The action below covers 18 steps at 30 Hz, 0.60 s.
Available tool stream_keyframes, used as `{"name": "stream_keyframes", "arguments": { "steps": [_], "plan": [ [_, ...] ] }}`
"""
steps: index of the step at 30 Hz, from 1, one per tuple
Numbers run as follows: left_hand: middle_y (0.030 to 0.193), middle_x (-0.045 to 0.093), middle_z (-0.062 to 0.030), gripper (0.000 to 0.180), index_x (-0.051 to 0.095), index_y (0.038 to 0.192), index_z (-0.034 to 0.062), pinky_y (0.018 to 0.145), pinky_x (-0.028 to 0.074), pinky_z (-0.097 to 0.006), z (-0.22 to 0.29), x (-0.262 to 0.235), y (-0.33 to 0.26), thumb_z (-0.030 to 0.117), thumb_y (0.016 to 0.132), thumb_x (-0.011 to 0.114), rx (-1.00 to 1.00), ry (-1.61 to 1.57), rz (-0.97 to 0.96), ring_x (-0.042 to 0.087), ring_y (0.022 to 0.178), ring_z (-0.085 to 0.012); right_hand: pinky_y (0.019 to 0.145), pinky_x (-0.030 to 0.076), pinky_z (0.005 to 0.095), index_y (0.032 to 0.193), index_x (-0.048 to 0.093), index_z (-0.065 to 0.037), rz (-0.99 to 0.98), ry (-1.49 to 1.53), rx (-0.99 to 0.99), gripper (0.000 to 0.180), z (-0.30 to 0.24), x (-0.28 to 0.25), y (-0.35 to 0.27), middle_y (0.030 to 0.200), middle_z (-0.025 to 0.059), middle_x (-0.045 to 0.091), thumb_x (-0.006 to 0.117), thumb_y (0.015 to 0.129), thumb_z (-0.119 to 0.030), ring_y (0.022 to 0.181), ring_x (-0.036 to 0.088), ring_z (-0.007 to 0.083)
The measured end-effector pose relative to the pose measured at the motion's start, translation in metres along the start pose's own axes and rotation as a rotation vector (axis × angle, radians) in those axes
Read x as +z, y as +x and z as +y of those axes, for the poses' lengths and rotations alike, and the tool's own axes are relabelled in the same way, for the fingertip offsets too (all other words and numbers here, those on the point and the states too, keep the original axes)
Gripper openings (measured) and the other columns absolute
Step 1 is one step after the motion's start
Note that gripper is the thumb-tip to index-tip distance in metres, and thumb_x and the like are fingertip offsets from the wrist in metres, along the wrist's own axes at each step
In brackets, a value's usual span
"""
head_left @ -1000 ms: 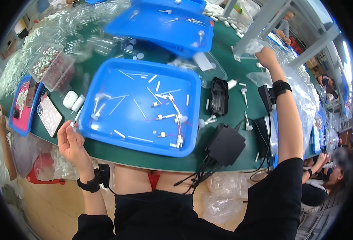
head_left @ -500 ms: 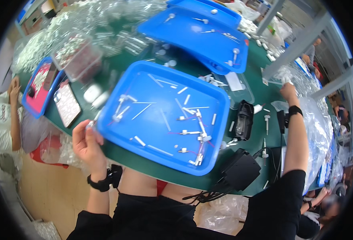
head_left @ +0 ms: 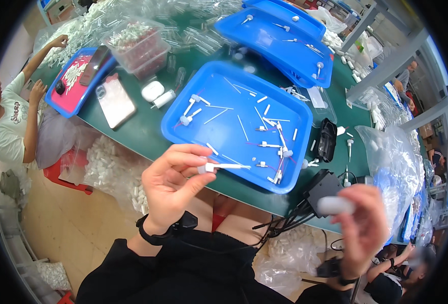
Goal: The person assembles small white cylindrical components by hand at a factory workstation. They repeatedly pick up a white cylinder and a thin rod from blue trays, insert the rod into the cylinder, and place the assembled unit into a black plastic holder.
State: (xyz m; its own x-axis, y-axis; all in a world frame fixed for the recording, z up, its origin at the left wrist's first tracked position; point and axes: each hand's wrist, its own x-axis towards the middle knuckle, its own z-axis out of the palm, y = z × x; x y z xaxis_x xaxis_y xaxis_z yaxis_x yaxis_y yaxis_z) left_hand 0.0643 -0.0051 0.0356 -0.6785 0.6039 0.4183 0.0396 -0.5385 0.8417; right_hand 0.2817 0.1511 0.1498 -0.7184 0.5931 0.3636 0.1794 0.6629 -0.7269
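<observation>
Pinched between thumb and fingers of my left hand [head_left: 170, 185] is a white plastic part with a thin stem [head_left: 229, 166], its stem pointing right. It hovers over the near edge of the large blue tray [head_left: 219, 137]. In that tray lie thin clear and white rods and several small white assemblies [head_left: 279, 152] with fine red wires. My right hand [head_left: 366, 223], smeared by motion, grips a white rounded cap [head_left: 335, 205] at the right, in front of a black box [head_left: 323, 190] with cables.
Further blue trays [head_left: 264, 35] are stacked at the back. On the left stand a phone [head_left: 116, 104], a white case [head_left: 153, 91], a clear tub [head_left: 137, 50] of small parts and a pink-lined tray [head_left: 74, 81]. A co-worker [head_left: 16, 116] sits beyond. Plastic bags [head_left: 386, 147] crowd the right.
My right hand has come back from the far right side toward me, now with a white cap in it. My left hand has moved right, bringing the stemmed part in front of the tray.
</observation>
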Motion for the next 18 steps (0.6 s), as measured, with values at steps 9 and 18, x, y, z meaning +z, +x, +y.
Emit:
{"name": "stream_keyframes", "arguments": {
  "steps": [9, 18],
  "plan": [
    [0.107, 0.055, -0.0197, 0.028, 0.058, 0.097, -0.009, 0.083, 0.055, -0.033, 0.019, 0.011, -0.019, -0.02, 0.072, 0.06, -0.022, -0.07, -0.134, 0.062, 0.092, -0.0235, 0.082, 0.048, 0.0313, 0.102, 0.054, 0.004, 0.044, 0.679, -0.06, 0.027, 0.015, 0.085, -0.015, 0.105, 0.0164, 0.055, 0.058, 0.076, 0.011, 0.099, 0.056, 0.0223],
    [0.102, 0.057, -0.02, 0.024, 0.059, 0.091, -0.0034, 0.071, 0.057, -0.032, 0.025, -0.016, -0.036, -0.016, 0.071, 0.065, 0.038, 0.132, -0.135, 0.064, 0.086, -0.0272, 0.082, 0.049, 0.0311, 0.095, 0.059, 0.002, -0.13, 0.752, 0.008, 0.026, 0.025, 0.111, -0.021, 0.103, 0.0167, 0.06, 0.064, 0.071, 0.012, 0.099, 0.059, 0.0228]
  ]
}}
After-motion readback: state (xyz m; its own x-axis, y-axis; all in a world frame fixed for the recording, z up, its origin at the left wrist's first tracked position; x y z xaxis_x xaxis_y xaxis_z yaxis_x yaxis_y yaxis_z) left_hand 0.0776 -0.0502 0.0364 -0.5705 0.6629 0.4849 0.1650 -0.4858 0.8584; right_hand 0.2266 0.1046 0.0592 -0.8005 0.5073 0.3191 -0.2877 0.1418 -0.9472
